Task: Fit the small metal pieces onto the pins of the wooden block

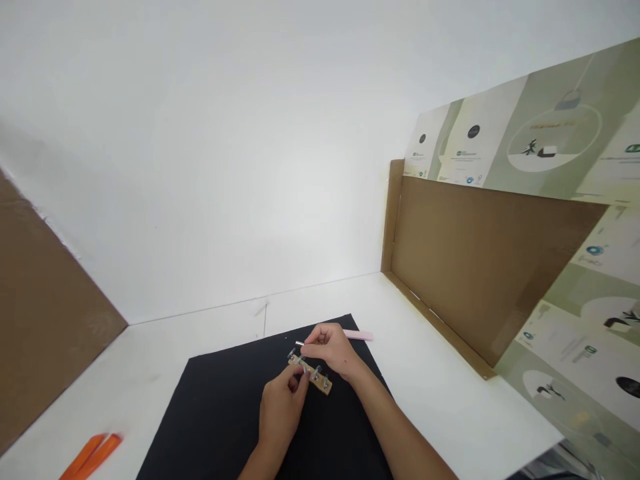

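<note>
A short wooden strip point(320, 384) with several metal screws standing up from it lies on a black mat point(215, 400). My left hand point(283, 403) is closed at the strip's near side, thumb and forefinger pinched against it beside one of the screws. Just above the strip's far end, my right hand point(331, 348) pinches a small silver metal piece point(299, 343), whose shiny tip sticks out to the left of the fingers. The fingers hide the rest of that piece and the middle of the strip.
A pale pink strip point(359, 335) lies at the mat's far right edge. Orange handles point(93, 457) show at the lower left on the white table point(150, 373). Cardboard panels point(480, 260) stand on the right and left, with a white wall point(250, 167) behind.
</note>
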`<state>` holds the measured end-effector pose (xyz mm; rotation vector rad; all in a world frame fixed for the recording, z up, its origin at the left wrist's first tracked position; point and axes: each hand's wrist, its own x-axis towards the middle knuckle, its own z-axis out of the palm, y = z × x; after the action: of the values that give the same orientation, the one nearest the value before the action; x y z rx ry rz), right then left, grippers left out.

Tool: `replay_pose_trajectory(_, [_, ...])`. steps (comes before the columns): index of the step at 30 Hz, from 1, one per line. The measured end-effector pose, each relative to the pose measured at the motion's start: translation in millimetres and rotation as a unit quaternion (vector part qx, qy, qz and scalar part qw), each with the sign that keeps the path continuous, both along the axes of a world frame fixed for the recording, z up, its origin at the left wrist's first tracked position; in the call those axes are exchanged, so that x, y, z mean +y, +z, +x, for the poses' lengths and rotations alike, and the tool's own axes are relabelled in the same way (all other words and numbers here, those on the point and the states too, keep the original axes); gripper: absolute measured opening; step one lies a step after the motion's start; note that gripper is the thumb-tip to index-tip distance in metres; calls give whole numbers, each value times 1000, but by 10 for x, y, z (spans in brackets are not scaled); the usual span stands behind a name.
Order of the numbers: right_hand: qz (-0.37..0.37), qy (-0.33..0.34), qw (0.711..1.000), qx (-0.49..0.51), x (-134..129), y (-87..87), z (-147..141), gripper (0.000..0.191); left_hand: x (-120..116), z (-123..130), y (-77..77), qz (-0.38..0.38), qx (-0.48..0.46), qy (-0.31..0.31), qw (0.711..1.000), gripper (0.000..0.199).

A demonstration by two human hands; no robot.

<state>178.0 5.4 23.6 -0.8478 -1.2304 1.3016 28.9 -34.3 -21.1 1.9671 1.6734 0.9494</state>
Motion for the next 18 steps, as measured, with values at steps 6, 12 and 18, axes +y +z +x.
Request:
replay_pose_trajectory(6, [0, -6, 1000, 22, -3, 29, 8, 24, 53, -114, 25, 158, -64, 27, 985, 26])
replay_pose_trajectory(12, [-9, 41, 999, 21, -36, -17, -42, 30, 90, -171, 61, 141, -155, 56, 976, 26])
replay_pose_trajectory(18, [-18, 119, 992, 30, -129, 13, -115, 29, 92, -163, 75, 136, -157, 28, 978, 24])
